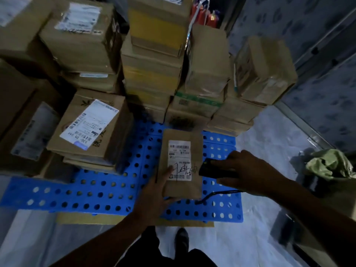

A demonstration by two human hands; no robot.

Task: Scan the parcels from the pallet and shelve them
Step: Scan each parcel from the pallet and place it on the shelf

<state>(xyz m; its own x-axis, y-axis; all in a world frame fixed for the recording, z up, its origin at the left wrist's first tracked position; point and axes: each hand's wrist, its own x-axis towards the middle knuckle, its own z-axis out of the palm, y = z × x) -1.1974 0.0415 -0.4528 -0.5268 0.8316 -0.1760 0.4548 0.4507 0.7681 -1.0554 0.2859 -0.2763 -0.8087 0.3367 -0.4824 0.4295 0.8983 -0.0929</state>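
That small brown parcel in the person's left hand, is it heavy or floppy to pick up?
Probably light: the left hand alone holds the small brown parcel by its near end. It looks fairly stiff, since its face is flat and its edges are straight, with no sag. The matte cardboard likely isn't slippery.

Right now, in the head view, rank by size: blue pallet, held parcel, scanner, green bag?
1. blue pallet
2. held parcel
3. green bag (cut off at the frame edge, so unsure against parcel)
4. scanner
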